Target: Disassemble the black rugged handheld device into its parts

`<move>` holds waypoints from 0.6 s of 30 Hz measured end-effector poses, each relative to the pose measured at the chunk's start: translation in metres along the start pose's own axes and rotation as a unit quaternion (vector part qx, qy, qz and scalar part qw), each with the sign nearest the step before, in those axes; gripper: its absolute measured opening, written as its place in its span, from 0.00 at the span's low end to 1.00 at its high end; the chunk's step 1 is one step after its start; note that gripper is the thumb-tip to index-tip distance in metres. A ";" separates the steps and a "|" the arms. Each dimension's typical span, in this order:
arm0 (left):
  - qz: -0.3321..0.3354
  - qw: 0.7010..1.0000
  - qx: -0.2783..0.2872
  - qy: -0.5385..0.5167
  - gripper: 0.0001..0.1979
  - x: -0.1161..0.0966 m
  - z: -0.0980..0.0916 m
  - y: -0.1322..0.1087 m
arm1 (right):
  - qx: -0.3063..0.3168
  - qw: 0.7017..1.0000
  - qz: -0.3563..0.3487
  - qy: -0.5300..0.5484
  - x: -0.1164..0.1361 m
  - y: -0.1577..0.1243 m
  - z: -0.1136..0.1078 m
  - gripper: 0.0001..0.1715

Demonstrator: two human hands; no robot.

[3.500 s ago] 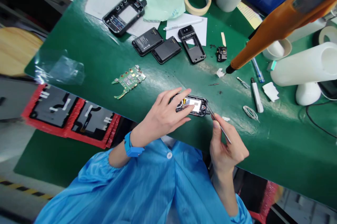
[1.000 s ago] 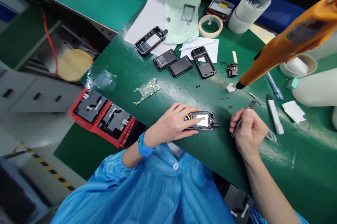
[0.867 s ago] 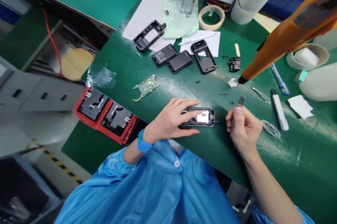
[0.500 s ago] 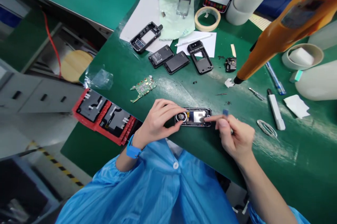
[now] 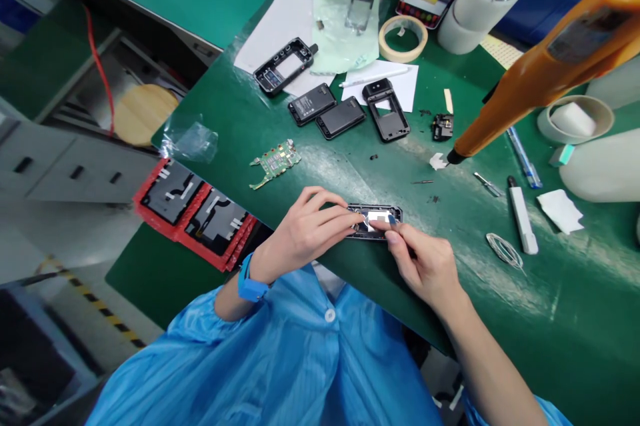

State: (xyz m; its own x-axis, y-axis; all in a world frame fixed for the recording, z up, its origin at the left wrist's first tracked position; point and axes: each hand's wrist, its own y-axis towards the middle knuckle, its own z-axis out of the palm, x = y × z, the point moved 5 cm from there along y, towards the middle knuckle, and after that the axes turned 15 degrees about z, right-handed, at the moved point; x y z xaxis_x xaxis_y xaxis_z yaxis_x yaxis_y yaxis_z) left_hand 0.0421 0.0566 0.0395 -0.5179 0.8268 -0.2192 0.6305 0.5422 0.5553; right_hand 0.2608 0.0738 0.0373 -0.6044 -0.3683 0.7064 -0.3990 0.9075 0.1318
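Note:
In front of me on the green bench lies a black handset housing (image 5: pixel 375 236), its inside facing up with a bright silver-white panel in the middle. My left hand (image 5: pixel 317 229) is closed over the housing's left end, fingertips reaching in towards the panel; they hide the round part there. My right hand (image 5: pixel 425 256) comes from the other side, its index fingertip on the panel. Its thumb and other fingers are folded, and a small blue piece (image 5: pixel 393 220) shows at these fingers. What the blue piece belongs to is hidden.
A green circuit board (image 5: pixel 277 163), two black battery-like blocks (image 5: pixel 313 105) and other housings (image 5: pixel 386 111) lie beyond my hands. An orange electric screwdriver (image 5: pixel 530 73) hangs at the right. Near my right arm are a coil of wire (image 5: pixel 504 251) and a grey-white cutter (image 5: pixel 523 219).
My right hand has moved left, its fingertip further over the panel and nearer my left hand. The left fingers have reached right across the housing, covering the round part seen before.

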 end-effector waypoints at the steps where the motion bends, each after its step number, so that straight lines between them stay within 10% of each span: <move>1: 0.002 1.000 -0.001 0.001 0.08 0.000 0.000 0.000 | 0.002 1.000 0.003 -0.001 0.000 0.000 0.000 0.17; 18: -0.036 0.997 -0.069 0.005 0.08 -0.003 0.002 -0.005 | -0.002 1.000 0.012 -0.020 0.003 -0.001 0.000 0.20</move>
State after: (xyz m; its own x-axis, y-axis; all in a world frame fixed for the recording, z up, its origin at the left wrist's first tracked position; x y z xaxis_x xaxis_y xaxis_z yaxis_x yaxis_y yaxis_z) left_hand 0.0410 0.0517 0.0357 -0.5645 0.7849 -0.2553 0.5066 0.5737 0.6436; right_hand 0.2596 0.0721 0.0393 -0.6411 -0.3548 0.6805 -0.3816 0.9167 0.1185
